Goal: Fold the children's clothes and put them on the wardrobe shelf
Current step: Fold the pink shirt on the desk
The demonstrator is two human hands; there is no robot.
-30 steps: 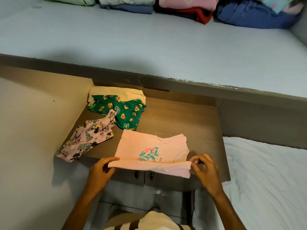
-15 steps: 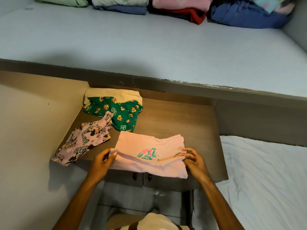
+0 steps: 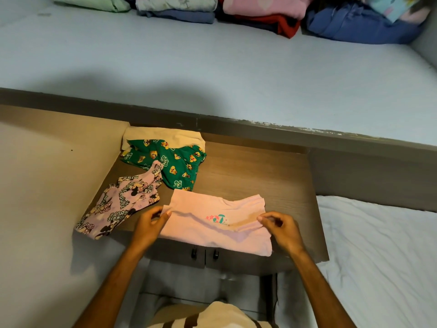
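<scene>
Your left hand [image 3: 149,227] and right hand [image 3: 282,229] each pinch an edge of the pale pink cotton T-shirt with a flower print [image 3: 212,221], which lies on the brown wooden tabletop [image 3: 260,176]. Beyond it lie lilac printed trousers [image 3: 120,204], then green cartoon-print shorts [image 3: 170,165] over a cream folded cloth [image 3: 163,134]. Farthest, folded garments [image 3: 260,10] line the pale blue shelf [image 3: 212,67].

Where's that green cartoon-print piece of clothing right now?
In the head view, the green printed garment lies at the back left of the wooden surface, on a cream garment, with the lilac printed garment just in front.
</scene>
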